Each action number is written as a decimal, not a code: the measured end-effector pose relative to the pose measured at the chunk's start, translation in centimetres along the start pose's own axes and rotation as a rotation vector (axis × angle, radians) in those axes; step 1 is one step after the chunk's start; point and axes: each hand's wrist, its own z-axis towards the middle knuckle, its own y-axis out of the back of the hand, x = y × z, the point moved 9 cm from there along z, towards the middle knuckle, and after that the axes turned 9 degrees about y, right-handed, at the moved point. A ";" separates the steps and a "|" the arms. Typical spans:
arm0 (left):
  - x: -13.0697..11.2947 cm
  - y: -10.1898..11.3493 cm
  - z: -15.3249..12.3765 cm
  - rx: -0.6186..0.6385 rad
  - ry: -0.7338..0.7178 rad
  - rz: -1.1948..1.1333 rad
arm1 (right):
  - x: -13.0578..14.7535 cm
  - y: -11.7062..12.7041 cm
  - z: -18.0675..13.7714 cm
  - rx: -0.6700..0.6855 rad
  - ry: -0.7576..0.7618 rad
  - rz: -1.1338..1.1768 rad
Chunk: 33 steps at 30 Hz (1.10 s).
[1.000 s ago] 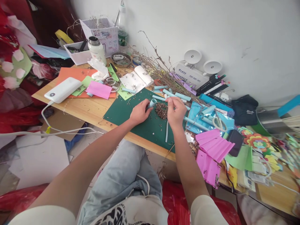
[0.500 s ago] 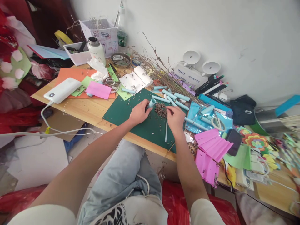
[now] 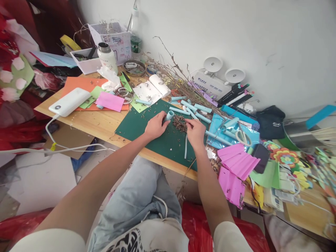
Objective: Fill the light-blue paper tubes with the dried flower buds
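Note:
Between the fingers of my left hand (image 3: 155, 126) is a light-blue paper tube (image 3: 170, 115), its round end tilted up. My right hand (image 3: 195, 132) has thumb and fingertips pinched together at the right edge of a small heap of dry brown plant bits (image 3: 179, 123); whether it grips any of them is too small to make out. Both hands are above a dark green mat (image 3: 168, 147). A thin pale strip (image 3: 186, 147) lies on the mat beside my right hand. Several more light-blue tubes (image 3: 180, 111) lie just behind the heap.
Dry twigs (image 3: 181, 78) stretch along the back by a white router-like box (image 3: 207, 84). Scissors (image 3: 243, 138) and pink crepe paper (image 3: 237, 157) lie at the right. A white power bank (image 3: 69, 101) with a cable is at the left, near an open white bottle (image 3: 107, 57).
Almost nothing differs. The whole view has shifted very slightly, and both hands keep their places by the tube and the heap.

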 end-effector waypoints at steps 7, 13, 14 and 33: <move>0.1 0.0 0.0 0.013 0.016 0.002 | -0.7 0.0 0.0 -0.004 -0.041 0.039; 0.0 0.0 0.0 0.002 -0.004 -0.001 | -0.5 -0.7 0.0 0.111 -0.029 0.051; 0.0 0.0 0.0 0.001 -0.006 -0.003 | -0.4 -0.6 0.0 0.096 -0.021 0.055; 0.0 0.0 0.0 0.014 0.009 -0.007 | -0.8 -0.8 -0.1 0.027 -0.124 0.068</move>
